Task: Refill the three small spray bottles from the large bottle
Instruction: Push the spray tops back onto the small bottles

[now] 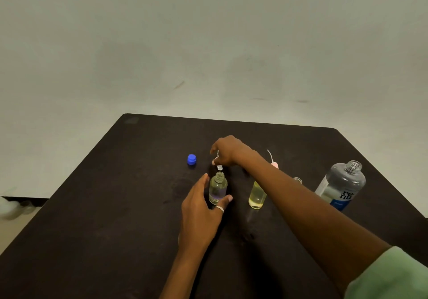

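Pale green sleeve [391,275] nearest, at bottom right, with the bare right forearm running up and left over the dark table [104,217]. Curled right hand [228,151], fingertips pinching a white spray head [218,163] with a thin tube, held just above an open bottle neck. Half-closed left hand [201,208] around that small clear bottle [217,189], fingers on its left side, a ringed digit wrapping its base on the right. Stands upright, partly filled with clear liquid. Just right of it, a second small bottle [257,196] of yellowish liquid, upright, top hidden behind the forearm. Further right, only the neck of a third small bottle [298,179] peeking over the forearm. Beyond, a pink spray head [275,164] lying on the table, tube pointing away. Left of the right hand, a blue cap [191,159]. Near the right edge, the large bottle [342,185], upright, uncapped, partly full of clear liquid, blue label low on its side.
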A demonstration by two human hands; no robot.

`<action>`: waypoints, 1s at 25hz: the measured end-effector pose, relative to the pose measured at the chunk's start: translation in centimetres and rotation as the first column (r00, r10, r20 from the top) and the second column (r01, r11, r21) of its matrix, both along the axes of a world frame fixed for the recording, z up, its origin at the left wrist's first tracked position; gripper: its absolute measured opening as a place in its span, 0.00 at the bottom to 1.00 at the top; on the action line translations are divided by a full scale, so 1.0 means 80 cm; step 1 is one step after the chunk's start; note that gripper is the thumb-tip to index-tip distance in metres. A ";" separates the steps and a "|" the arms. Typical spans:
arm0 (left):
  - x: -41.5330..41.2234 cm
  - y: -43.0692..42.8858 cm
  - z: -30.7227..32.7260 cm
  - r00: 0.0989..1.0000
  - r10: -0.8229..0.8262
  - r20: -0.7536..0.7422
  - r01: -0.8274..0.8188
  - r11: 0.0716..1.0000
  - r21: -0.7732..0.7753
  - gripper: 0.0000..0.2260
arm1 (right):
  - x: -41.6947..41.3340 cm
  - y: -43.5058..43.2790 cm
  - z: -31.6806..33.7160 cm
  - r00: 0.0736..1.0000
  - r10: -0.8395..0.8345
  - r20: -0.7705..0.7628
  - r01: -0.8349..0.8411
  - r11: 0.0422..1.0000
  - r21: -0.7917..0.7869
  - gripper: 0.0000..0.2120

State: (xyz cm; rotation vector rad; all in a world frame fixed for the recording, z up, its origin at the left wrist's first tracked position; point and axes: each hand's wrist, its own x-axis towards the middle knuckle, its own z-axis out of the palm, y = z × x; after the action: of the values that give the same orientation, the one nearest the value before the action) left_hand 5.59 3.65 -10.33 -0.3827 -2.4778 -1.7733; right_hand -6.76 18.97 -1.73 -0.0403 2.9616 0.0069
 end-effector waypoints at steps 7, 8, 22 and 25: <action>0.000 0.000 0.000 0.997 0.013 -0.074 -0.011 1.000 0.020 0.20 | 0.008 -0.012 -0.009 1.000 -0.031 -0.002 0.031 0.999 -0.004 0.12; 0.000 0.000 0.000 0.997 0.013 -0.077 -0.011 1.000 0.020 0.20 | 0.010 -0.012 -0.007 0.999 -0.044 0.000 0.044 0.999 -0.020 0.11; 0.001 0.000 0.002 0.998 0.000 -0.055 0.001 1.000 0.017 0.21 | 0.163 -0.005 0.143 0.978 0.046 -0.202 -0.097 0.964 -0.249 0.13; 0.001 -0.002 0.004 0.999 -0.003 -0.039 0.004 1.000 0.019 0.22 | 0.171 -0.013 0.141 0.971 0.060 -0.233 -0.115 0.966 -0.232 0.14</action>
State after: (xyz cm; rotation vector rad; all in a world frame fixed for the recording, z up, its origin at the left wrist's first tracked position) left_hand 5.70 3.50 -10.00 -0.4165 -2.4342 -1.7714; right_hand 6.94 17.95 9.54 -0.2186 3.1646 -0.3659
